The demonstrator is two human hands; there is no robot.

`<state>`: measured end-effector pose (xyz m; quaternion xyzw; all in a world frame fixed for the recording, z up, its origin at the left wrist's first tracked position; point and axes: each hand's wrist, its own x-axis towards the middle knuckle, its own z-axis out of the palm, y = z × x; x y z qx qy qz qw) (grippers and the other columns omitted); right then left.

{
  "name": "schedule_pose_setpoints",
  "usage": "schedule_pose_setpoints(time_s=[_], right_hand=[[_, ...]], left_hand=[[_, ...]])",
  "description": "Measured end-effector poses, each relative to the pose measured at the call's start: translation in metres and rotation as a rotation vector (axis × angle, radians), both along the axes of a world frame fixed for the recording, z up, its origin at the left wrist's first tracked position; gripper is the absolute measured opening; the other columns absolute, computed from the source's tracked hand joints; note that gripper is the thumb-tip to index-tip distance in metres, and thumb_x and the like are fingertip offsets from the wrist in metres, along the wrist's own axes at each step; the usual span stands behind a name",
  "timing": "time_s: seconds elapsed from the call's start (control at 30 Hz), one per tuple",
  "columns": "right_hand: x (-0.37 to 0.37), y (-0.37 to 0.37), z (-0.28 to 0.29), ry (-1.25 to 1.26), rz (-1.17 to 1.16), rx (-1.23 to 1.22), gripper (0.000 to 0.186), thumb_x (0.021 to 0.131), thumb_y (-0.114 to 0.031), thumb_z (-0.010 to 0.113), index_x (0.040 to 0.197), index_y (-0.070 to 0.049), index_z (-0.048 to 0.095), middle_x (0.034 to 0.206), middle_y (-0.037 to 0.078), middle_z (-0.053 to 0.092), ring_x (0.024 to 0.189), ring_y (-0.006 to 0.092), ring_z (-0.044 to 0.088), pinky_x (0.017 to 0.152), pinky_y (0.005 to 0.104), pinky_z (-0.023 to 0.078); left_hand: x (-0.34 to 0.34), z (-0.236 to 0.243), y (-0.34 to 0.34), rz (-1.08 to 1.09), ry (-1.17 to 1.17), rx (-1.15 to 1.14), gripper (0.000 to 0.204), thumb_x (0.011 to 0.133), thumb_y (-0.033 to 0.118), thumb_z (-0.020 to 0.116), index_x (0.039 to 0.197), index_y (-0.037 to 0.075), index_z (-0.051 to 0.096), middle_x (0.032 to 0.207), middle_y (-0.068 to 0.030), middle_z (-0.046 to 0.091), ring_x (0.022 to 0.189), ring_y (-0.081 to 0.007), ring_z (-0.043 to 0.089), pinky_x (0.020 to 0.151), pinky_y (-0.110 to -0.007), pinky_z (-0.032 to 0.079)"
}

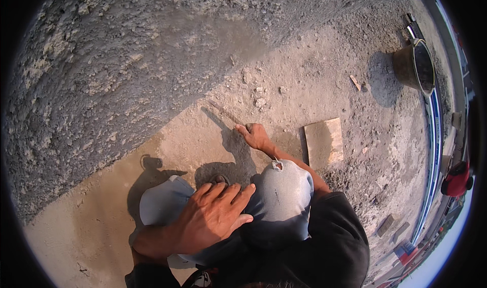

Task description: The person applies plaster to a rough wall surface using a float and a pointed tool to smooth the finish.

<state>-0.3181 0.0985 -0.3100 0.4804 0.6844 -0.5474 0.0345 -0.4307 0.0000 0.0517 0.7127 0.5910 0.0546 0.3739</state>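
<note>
By the rough grey wall point(116, 75), the right hand point(255, 137) wraps round a slim, dust-coloured tool point(229, 117); the left hand point(215, 214) is loosely spread. The step, perhaps scraping, next calls for steady strokes.

Bare human grips numbered two: left grip point(210, 217), right grip point(256, 136). Thin, elongated hand tool point(232, 117): one was visible. Flat, square, grey-brown board point(324, 143): one lay there. Dark, round-rimmed bucket point(405, 70): one showed. Rough, grey, coarse-surfaced wall point(122, 80): one. Faded-blue denim knees point(285, 194): two showed. Small, greyish, rectangular blocks point(389, 224), lower right: two lay close together. Loose, pale stones point(260, 103) were too many to count.
</note>
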Motion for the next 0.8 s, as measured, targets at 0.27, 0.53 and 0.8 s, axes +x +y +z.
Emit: schedule_pose_setpoints(time_s=[0.27,0.53,0.8], right_hand=[[0.000,-0.008,0.010,-0.010,-0.028,-0.017,0.065,0.091,-0.052,0.046,0.076,0.008,0.063,0.077,0.033,0.060,0.080,0.0474,0.061,0.075,0.0498,0.047],[-0.002,-0.004,-0.002,-0.041,-0.060,0.028,0.067,0.088,-0.055,0.052,0.071,0.009,0.061,0.066,0.030,0.057,0.065,0.0385,0.062,0.063,0.0474,0.045],[0.009,0.004,0.008,0.057,0.041,0.048,0.060,0.088,-0.052,0.052,0.080,0.007,0.065,0.077,0.034,0.058,0.079,0.0470,0.061,0.070,0.0494,0.046]], left_hand=[[0.002,0.002,-0.003,0.005,0.033,0.009,0.052,0.088,0.036,0.060,0.125,0.000,0.052,0.098,-0.0107,0.057,0.090,-0.0241,0.055,0.077,-0.034,0.043],[0.000,0.005,0.002,0.022,0.026,-0.002,0.052,0.087,0.035,0.061,0.125,0.000,0.053,0.099,-0.0109,0.058,0.089,-0.0235,0.055,0.076,-0.033,0.043],[0.002,0.009,0.005,-0.002,0.053,-0.048,0.053,0.086,0.035,0.063,0.125,0.002,0.053,0.105,-0.0115,0.060,0.093,-0.0238,0.058,0.081,-0.034,0.045]])
